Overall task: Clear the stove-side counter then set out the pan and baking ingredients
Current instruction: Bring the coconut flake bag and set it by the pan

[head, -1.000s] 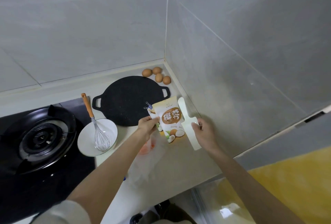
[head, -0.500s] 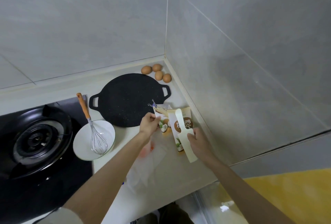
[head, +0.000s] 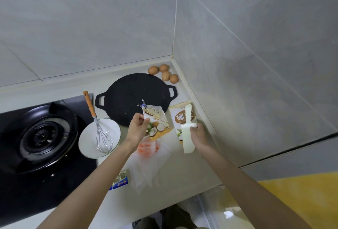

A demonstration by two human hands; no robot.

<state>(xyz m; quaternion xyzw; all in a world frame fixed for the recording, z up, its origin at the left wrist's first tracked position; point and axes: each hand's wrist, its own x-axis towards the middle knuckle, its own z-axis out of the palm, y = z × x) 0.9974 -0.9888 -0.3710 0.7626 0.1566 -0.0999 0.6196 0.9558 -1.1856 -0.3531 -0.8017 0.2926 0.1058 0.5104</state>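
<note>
A flat black pan [head: 133,96] with two loop handles lies on the pale counter [head: 179,170] in the corner. Several brown eggs [head: 163,74] sit behind it against the wall. My left hand [head: 138,128] pinches a clipped, folded coconut packet [head: 157,122] at the pan's near edge. A second coconut packet [head: 180,118] lies flat by the right wall. My right hand [head: 200,135] grips a white spatula [head: 187,137] over that second packet.
A white bowl [head: 87,140] holding an orange-handled whisk [head: 99,129] sits beside the black gas stove [head: 40,135]. A thin clear plastic bag [head: 148,161] lies under my left forearm, with a small blue-labelled wrapper [head: 119,183] near it. Tiled walls close off the back and right.
The two packets, held together a second ago, are now apart: one lies flat by the wall, the other stays in my left hand. The spatula has moved over the flat packet.
</note>
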